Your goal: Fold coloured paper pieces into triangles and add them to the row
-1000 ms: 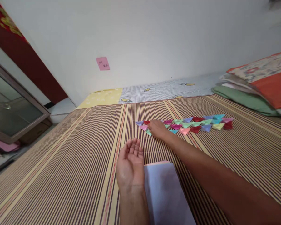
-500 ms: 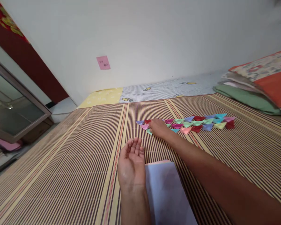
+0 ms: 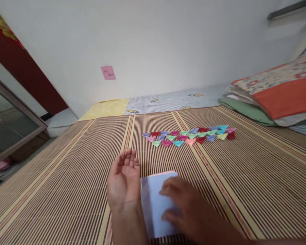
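Observation:
My left hand (image 3: 126, 182) rests palm up on the striped mat, its fingers slightly curled and nothing in it. Beside it lies a stack of paper sheets (image 3: 153, 204) with a pale blue sheet on top and a pink edge showing behind. Over the right side of that stack is my right hand (image 3: 180, 204), somewhat blurred, thumb and fingers apart with nothing between them. Whether it touches the paper I cannot tell. Farther off, several small folded paper triangles (image 3: 179, 143) in many colours lie in three rows on the mat.
The striped mat (image 3: 73, 177) covers the bed. Behind it runs a checked cloth (image 3: 165, 101) along the white wall, with a yellow cloth (image 3: 107, 108) to its left. Folded bedding (image 3: 280, 98) is piled at the right. A pink note (image 3: 108, 72) is on the wall.
My right hand has left the left end of the triangle rows and come back over the paper stack, fingers apart. My left hand keeps its pose. The view has shifted a little right.

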Available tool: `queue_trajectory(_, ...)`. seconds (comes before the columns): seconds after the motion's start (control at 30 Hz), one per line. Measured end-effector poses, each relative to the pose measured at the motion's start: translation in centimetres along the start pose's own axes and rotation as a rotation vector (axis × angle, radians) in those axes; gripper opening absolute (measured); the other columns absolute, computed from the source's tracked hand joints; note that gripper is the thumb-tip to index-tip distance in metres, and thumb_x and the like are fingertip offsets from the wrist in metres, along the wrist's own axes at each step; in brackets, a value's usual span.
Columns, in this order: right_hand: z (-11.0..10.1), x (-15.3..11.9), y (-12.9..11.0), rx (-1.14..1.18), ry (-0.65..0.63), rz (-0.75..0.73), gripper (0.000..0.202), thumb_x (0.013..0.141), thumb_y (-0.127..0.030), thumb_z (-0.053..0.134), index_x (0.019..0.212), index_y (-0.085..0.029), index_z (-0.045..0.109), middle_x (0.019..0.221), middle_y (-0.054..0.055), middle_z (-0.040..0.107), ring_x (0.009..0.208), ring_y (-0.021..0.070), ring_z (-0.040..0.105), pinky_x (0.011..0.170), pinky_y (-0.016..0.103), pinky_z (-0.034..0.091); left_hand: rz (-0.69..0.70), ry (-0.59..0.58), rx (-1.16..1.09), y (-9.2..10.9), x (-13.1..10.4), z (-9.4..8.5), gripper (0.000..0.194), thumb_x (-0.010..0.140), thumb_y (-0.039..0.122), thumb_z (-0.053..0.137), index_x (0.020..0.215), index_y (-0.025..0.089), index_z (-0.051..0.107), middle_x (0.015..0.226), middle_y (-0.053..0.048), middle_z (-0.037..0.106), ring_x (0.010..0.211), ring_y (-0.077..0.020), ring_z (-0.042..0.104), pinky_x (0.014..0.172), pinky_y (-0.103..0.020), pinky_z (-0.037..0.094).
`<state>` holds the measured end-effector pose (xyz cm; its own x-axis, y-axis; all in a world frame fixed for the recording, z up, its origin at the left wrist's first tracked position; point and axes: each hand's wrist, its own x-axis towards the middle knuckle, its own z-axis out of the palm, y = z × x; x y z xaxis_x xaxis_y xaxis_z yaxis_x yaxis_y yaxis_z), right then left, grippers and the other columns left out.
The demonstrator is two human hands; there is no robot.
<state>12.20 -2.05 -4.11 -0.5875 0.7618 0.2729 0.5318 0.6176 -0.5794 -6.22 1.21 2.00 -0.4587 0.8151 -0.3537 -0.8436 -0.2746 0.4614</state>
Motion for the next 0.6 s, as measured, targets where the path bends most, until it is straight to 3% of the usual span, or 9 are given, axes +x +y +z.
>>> queue_trajectory(0.1,2.9,-1.4,-1.7,0.009,-0.175,0.001,0.052,0.067,-0.037,0.091,0.11,-0.019,0.068,0.122,0.009,0.065,0.111,0.0298,0.057,0.099,0.041,0.042,0.081,-0.048,-0.002,1.3,-1.2,0.4,0.023,0.093,0.015,0.051,0.077,0.012,0.068,0.092,-0.008,0.069,0.089,-0.018,0.068,0.069,-0.024,0.054)
queue_trajectory(0.17,3.8,-1.4,-1.8,-0.018,-0.215,0.046,0.047,0.067,-0.034,0.091,0.104,-0.017,0.068,0.118,0.008,0.065,0.108,0.029,0.056,0.096,0.04,0.042,0.11,-0.069,0.007,2.1,-2.2,0.5,0.022,0.092,0.016,0.052,0.076,0.013,0.068,0.092,-0.008,0.069,0.089,-0.0181,0.068,0.069,-0.025,0.054)
queue_trajectory(0.27,3.8,-1.3,-1.2,0.016,-0.17,0.068,0.035,0.071,-0.03,0.088,0.097,-0.017,0.069,0.109,0.004,0.066,0.101,0.0241,0.057,0.092,0.035,0.042,0.169,-0.11,0.018,3.0,-3.5,0.5,0.021,0.091,0.018,0.053,0.076,0.013,0.067,0.091,-0.007,0.069,0.087,-0.0181,0.068,0.068,-0.025,0.055)
queue_trajectory(0.33,3.6,-1.3,-0.7,0.069,-0.151,0.049,0.033,0.075,-0.036,0.085,0.098,-0.017,0.07,0.105,0.004,0.067,0.098,0.0222,0.058,0.088,0.033,0.043,0.187,-0.11,0.029,3.4,-4.1,0.5,0.02,0.09,0.017,0.054,0.076,0.013,0.068,0.09,-0.006,0.069,0.086,-0.0176,0.068,0.069,-0.025,0.055)
queue_trajectory(0.47,3.8,-1.0,0.3,0.16,-0.137,0.019,0.034,0.078,-0.044,0.083,0.096,-0.017,0.074,0.098,0.004,0.069,0.094,0.021,0.06,0.083,0.031,0.043,0.129,-0.142,0.079,3.8,-5.1,0.4,0.015,0.087,0.016,0.058,0.077,0.013,0.069,0.089,-0.006,0.069,0.085,-0.0174,0.068,0.066,-0.024,0.055)
queue_trajectory(0.6,4.0,-0.6,1.0,0.318,-0.113,0.046,0.023,0.077,-0.037,0.084,0.089,-0.018,0.077,0.093,0.003,0.071,0.093,0.0208,0.064,0.082,0.029,0.044,0.075,-0.154,0.146,4.4,-6.5,-0.4,0.015,0.086,0.016,0.058,0.078,0.013,0.071,0.086,-0.008,0.07,0.081,-0.0175,0.069,0.065,-0.024,0.056)
